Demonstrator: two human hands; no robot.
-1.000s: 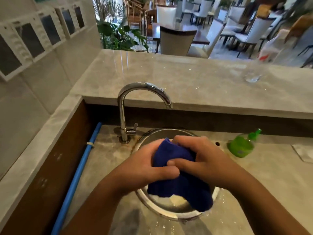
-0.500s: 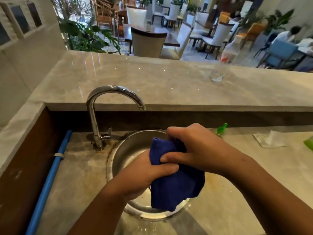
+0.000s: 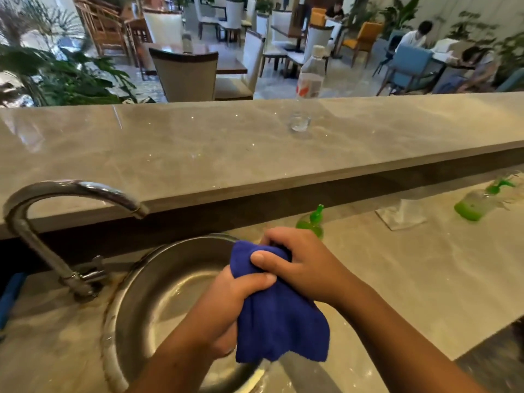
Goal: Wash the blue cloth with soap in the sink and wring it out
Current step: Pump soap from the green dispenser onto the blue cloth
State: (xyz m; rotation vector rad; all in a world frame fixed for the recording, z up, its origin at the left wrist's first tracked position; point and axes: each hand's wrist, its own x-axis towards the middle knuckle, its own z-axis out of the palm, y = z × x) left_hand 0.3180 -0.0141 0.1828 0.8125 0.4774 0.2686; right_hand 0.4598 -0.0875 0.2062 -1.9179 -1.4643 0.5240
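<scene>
The blue cloth (image 3: 279,321) is bunched between both hands above the right side of the round steel sink (image 3: 158,282). My left hand (image 3: 232,304) grips its left side from below, thumb across the front. My right hand (image 3: 300,259) clamps the top of the cloth from the right. The cloth's lower edge hangs loose over the sink rim. A green soap bottle (image 3: 312,222) lies on the counter just behind my right hand. No water runs from the chrome tap (image 3: 42,222) at the left.
A raised stone ledge (image 3: 226,154) runs across behind the sink, with a small glass (image 3: 299,121) and a clear bottle (image 3: 310,72) on it. A second green bottle (image 3: 476,202) and a white tissue (image 3: 401,215) lie on the counter to the right. A blue pipe (image 3: 10,296) is at far left.
The view has swung to the right, so the tap and sink sit further left. Both hands keep hold of the cloth and have worked it, right hand shifting over the top.
</scene>
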